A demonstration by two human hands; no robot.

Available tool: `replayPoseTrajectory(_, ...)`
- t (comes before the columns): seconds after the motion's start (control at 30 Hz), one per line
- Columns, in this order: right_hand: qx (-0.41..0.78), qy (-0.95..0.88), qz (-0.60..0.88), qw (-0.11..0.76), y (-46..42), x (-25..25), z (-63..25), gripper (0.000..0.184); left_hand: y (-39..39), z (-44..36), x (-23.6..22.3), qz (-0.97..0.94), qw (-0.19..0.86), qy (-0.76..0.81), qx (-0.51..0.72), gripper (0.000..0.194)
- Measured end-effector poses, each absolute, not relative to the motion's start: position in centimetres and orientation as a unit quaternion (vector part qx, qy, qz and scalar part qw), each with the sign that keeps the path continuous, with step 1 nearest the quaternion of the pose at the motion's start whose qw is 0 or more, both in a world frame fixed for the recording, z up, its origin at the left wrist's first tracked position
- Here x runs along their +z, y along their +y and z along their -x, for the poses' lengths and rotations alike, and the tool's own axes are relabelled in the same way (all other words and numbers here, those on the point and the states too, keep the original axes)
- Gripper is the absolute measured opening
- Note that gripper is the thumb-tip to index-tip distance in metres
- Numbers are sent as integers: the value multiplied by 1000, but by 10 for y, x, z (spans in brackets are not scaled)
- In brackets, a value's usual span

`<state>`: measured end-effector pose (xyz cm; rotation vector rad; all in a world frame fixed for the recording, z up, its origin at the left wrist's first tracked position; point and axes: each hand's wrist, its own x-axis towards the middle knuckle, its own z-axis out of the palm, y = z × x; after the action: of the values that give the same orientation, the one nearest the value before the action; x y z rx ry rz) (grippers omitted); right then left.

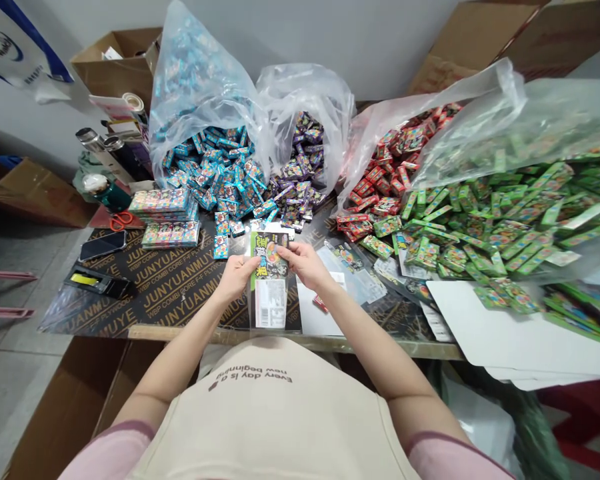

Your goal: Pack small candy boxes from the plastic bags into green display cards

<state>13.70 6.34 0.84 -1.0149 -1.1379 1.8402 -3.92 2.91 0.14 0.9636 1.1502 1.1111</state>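
A printed plastic packaging bag [270, 287], green and black with a white label on its lower half, is held upright near the table's front edge. My left hand [239, 275] pinches its left edge, thumb on the front. On the opposite side, my right hand [306, 265] grips the upper right part of the same bag. Just beyond it lie small blue boxes [221, 235] and a spilled pile of purple boxes [295, 197]. More flat printed bags [353, 263] lie to the right of my right hand, with a red box [321, 303] on white card near my forearm.
Clear sacks spill blue boxes [215, 160], red boxes [387, 170] and green boxes [485, 220] across the table's back and right. At left are stacked box bundles [170, 217], orange scissors [121, 221], a phone [103, 245] and a black tool [97, 281]. White sheets [510, 333] overhang the right front edge.
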Motion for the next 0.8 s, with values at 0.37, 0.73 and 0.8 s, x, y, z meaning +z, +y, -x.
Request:
replayPoseTrajectory(0.37,728,-463,389,324,47,-19,-153,41,18,49,-6,-454,612,510,399,38)
replayPoseTrajectory(0.73,641,-525,431,356,28,-42,-168,41,2,33,-46,-455,634,491,388,44)
replayPoseTrajectory(0.8,618,-517,435,402,31,-33,-169,33,-1,28,-45,-467,637,481,380,43)
